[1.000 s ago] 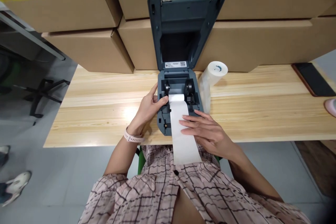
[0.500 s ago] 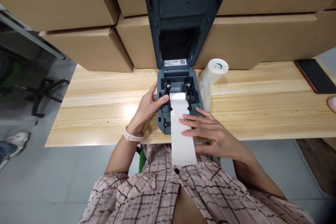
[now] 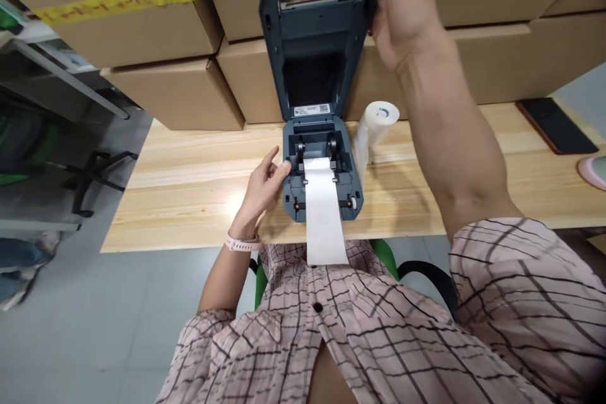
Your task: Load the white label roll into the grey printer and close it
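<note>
A dark grey label printer (image 3: 291,202) stands on the table with its lid (image 3: 303,38) raised. White label paper (image 3: 324,227) runs out of its body and hangs over the table's front edge. My left hand (image 3: 262,189) rests against the printer's left side, thumb on the rim and forefinger apart from the thumb. Up at the lid's top right corner, my right hand (image 3: 404,3) is closed around the lid's edge; some of its fingers are hidden behind the lid or cut off by the frame.
A roll of clear film (image 3: 379,117) stands just right of the printer. Cardboard boxes (image 3: 175,95) are stacked along the back of the wooden table (image 3: 189,202). A phone (image 3: 556,126) lies at the far right, with a pink-rimmed object (image 3: 594,170) near it.
My right hand has left the label paper and risen to the lid's right edge, taking hold there. The lid has tipped slightly. My left hand stays at the printer's left side.
</note>
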The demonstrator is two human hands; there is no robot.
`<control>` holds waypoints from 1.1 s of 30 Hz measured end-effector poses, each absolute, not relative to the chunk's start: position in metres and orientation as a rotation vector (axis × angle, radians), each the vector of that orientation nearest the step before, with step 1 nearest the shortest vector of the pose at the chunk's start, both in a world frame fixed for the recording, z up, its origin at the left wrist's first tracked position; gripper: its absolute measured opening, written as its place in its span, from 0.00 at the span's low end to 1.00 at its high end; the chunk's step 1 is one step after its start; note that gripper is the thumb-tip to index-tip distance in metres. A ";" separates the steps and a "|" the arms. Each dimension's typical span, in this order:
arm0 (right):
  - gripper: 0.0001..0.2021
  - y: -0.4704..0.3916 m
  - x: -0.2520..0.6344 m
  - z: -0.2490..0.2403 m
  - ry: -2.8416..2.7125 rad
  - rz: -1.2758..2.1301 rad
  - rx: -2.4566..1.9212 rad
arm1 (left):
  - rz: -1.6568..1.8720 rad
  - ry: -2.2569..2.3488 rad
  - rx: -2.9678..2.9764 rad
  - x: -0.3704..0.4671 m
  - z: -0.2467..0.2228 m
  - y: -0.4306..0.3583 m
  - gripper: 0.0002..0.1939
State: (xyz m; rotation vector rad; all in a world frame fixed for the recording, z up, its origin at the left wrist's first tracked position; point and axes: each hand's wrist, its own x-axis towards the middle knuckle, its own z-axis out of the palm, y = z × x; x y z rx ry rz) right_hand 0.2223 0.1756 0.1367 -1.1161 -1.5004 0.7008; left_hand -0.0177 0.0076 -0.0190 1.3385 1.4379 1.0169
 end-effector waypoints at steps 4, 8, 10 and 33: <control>0.33 0.108 0.220 0.104 -1.535 0.694 -0.688 | 1.290 1.445 1.277 -0.031 -0.004 -0.016 0.36; 0.24 0.014 0.232 0.045 -1.844 0.472 -0.730 | 1.400 1.300 1.340 -0.023 0.003 -0.032 0.37; 0.16 -0.013 0.235 0.019 -1.955 0.412 -0.801 | 1.340 1.251 1.345 -0.010 0.000 -0.036 0.43; 0.15 -0.027 0.225 -0.021 -1.926 0.297 -0.859 | 1.256 1.534 1.184 0.031 -0.041 -0.130 0.21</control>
